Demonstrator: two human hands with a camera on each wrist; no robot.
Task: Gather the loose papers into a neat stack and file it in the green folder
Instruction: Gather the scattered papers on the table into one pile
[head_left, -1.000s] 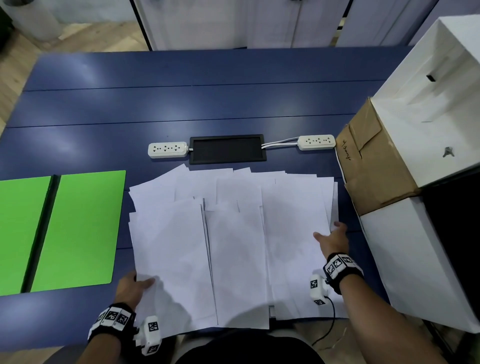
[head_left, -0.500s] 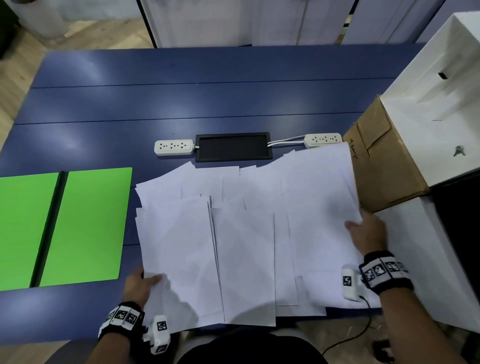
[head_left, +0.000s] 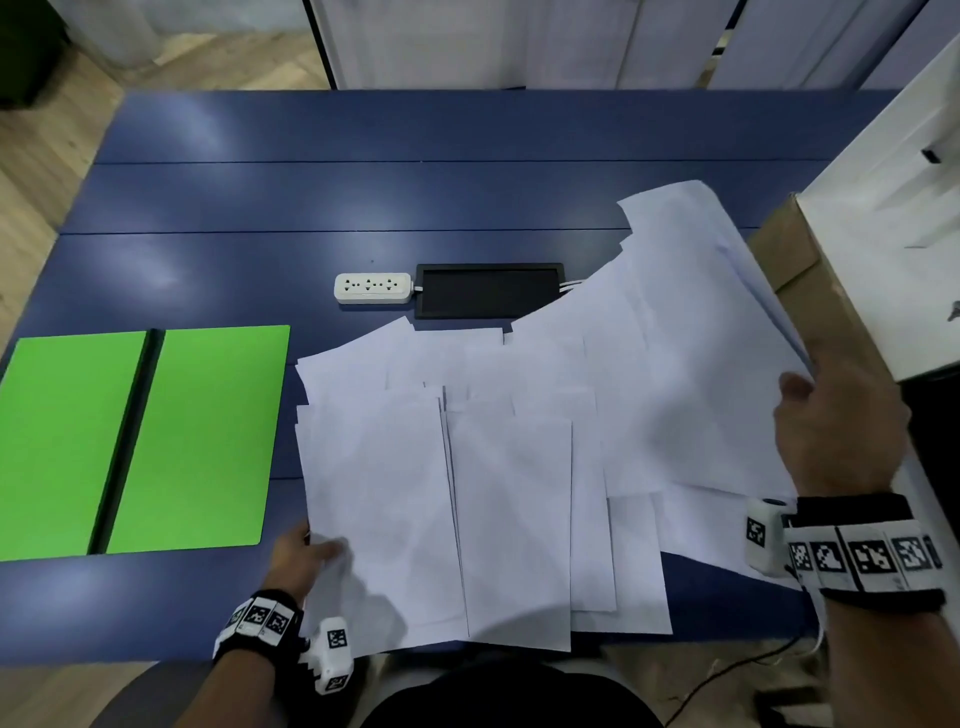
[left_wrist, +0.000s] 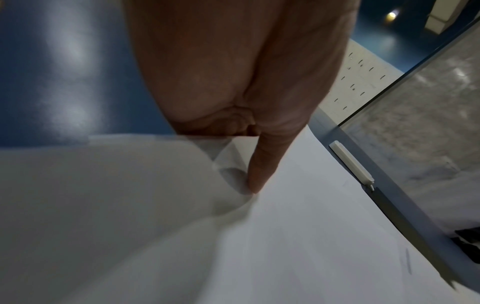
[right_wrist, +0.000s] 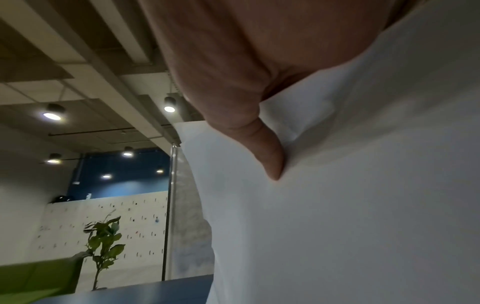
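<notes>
Several white papers (head_left: 509, 467) lie fanned over the near half of the blue table (head_left: 415, 197). My right hand (head_left: 831, 415) pinches the right-hand sheets (head_left: 691, 322) at their edge, thumb on top, and holds that side tilted up off the table; the right wrist view shows the thumb (right_wrist: 270, 156) pressed into the sheets (right_wrist: 363, 185). My left hand (head_left: 306, 553) grips the lower left corner of the left sheets, thumb on top and fingers underneath; the thumb (left_wrist: 262, 164) presses on the paper (left_wrist: 182, 236). The green folder (head_left: 140, 441) lies open and flat at the left.
A white power strip (head_left: 372, 287) and a black flat panel (head_left: 488, 289) sit just beyond the papers. A brown cardboard box (head_left: 810, 291) and a tall white box (head_left: 893, 197) stand at the right edge, close to the raised sheets.
My right hand has moved right and up, lifting the right-hand sheets from flat to tilted; they now cover the second power strip. The left hand has stayed at its corner.
</notes>
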